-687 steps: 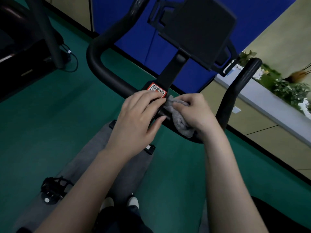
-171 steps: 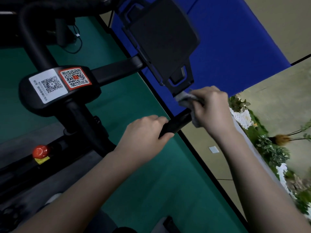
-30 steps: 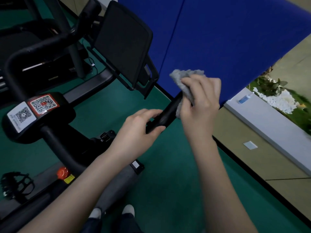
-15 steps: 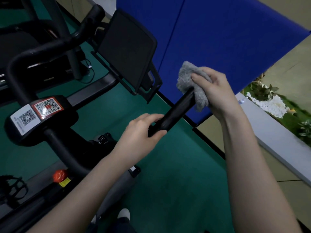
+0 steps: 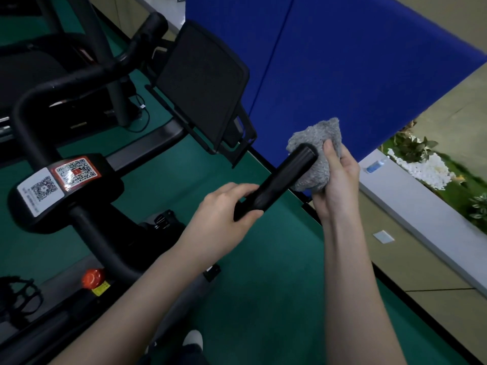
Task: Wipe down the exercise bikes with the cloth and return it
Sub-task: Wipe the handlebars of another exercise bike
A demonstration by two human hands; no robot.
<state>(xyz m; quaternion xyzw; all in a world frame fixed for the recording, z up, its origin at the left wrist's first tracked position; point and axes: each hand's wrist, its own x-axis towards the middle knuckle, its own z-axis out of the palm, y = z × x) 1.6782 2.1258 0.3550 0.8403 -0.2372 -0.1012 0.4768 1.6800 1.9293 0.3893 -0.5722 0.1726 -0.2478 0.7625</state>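
The person is standing at the exercise bike (image 5: 87, 225), the left hand (image 5: 224, 209) curling its fingers (image 5: 235, 187) round the black handlebar (image 5: 279, 180) partway along. The right hand (image 5: 338, 180) is clutching the grey cloth (image 5: 316, 151) (bunched up, thumb lying over it) and pressing it against the handlebar's tip, though how far it is wrapping behind I cannot quite tell. The dark screen (image 5: 200, 83) is tilting up just beyond, over the green floor (image 5: 263, 285).
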